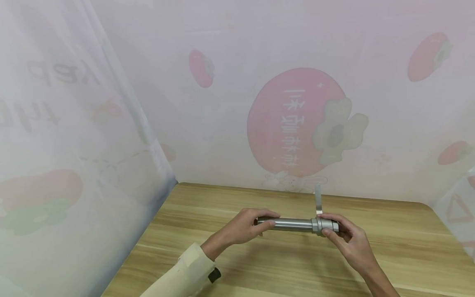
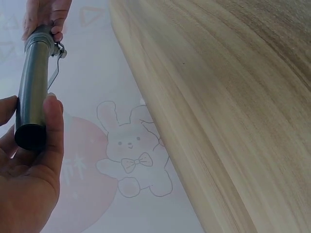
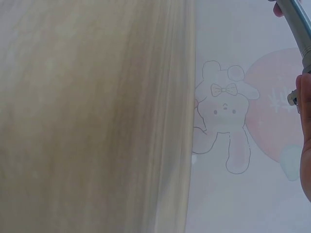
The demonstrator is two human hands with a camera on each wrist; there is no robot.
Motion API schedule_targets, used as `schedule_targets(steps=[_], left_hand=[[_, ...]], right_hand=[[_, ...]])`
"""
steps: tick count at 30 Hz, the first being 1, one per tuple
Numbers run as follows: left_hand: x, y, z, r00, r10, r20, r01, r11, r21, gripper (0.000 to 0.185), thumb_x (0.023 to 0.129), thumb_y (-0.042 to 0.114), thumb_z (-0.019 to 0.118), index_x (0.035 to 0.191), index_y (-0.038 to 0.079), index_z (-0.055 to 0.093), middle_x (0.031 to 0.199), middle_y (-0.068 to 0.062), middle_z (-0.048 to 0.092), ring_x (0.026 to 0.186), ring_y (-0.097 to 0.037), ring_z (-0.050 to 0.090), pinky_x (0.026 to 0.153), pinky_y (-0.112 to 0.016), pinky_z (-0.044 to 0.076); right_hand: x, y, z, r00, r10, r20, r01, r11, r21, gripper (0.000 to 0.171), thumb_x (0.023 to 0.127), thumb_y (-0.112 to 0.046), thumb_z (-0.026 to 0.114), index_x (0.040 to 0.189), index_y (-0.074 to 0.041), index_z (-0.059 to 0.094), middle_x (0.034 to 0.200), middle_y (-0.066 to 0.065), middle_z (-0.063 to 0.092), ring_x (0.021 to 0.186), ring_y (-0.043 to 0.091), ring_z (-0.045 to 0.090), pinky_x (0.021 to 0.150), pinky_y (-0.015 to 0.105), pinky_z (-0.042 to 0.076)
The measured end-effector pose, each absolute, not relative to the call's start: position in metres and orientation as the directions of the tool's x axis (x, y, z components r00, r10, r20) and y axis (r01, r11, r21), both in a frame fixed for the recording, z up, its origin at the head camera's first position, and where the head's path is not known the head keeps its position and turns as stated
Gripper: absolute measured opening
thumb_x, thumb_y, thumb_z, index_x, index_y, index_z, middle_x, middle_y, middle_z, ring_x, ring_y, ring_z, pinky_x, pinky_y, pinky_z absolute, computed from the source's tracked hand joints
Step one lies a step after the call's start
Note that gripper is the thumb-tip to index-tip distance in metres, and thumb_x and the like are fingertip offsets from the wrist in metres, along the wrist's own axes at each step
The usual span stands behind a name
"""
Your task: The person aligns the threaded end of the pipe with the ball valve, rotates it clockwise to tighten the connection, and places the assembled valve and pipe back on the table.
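Note:
A smooth metal pipe (image 1: 293,224) is joined to a ball valve (image 1: 326,224), whose flat lever (image 1: 318,200) points away toward the back wall. My left hand (image 1: 241,229) grips the pipe's free end, thumb on the near side. At the other end, my right hand (image 1: 354,244) holds the valve body between thumb and fingers. In the left wrist view the pipe's dark end (image 2: 30,137) lies between the left fingers and thumb. Only the edge of the right hand (image 3: 306,131) shows in the right wrist view, next to the pipe (image 3: 297,22).
Below the hands spreads a wood-grain table (image 1: 274,268). A pale printed curtain (image 1: 215,132) with fruit and rabbit pictures hangs behind the table's back edge, and another curtain (image 1: 92,156) closes the left side. A small black piece (image 1: 214,275) sits by the left sleeve cuff.

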State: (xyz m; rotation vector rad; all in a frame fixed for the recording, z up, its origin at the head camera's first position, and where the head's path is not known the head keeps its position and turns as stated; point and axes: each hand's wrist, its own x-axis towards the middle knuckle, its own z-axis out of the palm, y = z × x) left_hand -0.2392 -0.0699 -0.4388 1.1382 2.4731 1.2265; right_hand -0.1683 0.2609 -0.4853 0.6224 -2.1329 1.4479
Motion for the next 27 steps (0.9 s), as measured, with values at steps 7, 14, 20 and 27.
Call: schedule_targets(steps=[7,14,20,27], left_hand=[[-0.2399,-0.0693,-0.4389,-0.693,0.692,0.201,0.581,0.371,0.724,0.038,0.112,0.038,0.064,0.144,0.018,0.072,0.127,-0.003,0.078,0.08,-0.003,0.067,0.069,-0.02,0.055],[-0.24,-0.069,-0.4389,-0.685,0.694,0.222,0.599,0.362,0.714,0.038,0.11,0.037,0.068,0.143,0.019,0.073,0.127,0.0,0.079,0.087,0.0,0.064,0.075,-0.02,0.054],[-0.2399,-0.0692,-0.4388,-0.684,0.691,0.235,0.604,0.356,0.713,0.037,0.108,0.034,0.072,0.142,0.02,0.073,0.128,0.001,0.079,0.09,0.0,0.064,0.078,-0.02,0.054],[-0.2391,-0.0701,-0.4383,-0.676,0.696,0.242,0.608,0.342,0.716,0.038,0.105,0.031,0.076,0.142,0.02,0.073,0.13,0.001,0.078,0.093,0.0,0.066,0.08,-0.02,0.056]], right_hand=[[-0.1686,0.2611,-0.486,-0.77,-0.098,0.631,-0.623,0.329,-0.71,0.045,0.095,0.017,0.071,0.137,0.001,0.069,0.131,-0.014,0.071,0.104,0.003,0.071,0.082,0.019,0.06],[-0.1689,0.2613,-0.4859,-0.766,-0.098,0.636,-0.629,0.318,-0.709,0.045,0.095,0.018,0.071,0.137,0.002,0.069,0.132,-0.012,0.072,0.104,0.003,0.072,0.082,0.019,0.061],[-0.1684,0.2611,-0.4857,-0.767,-0.097,0.635,-0.628,0.319,-0.71,0.044,0.095,0.018,0.071,0.136,0.002,0.069,0.131,-0.013,0.072,0.103,0.003,0.072,0.082,0.019,0.06],[-0.1679,0.2608,-0.4858,-0.77,-0.099,0.63,-0.625,0.32,-0.712,0.044,0.096,0.018,0.07,0.137,0.003,0.068,0.132,-0.015,0.071,0.103,0.003,0.071,0.081,0.019,0.06]])
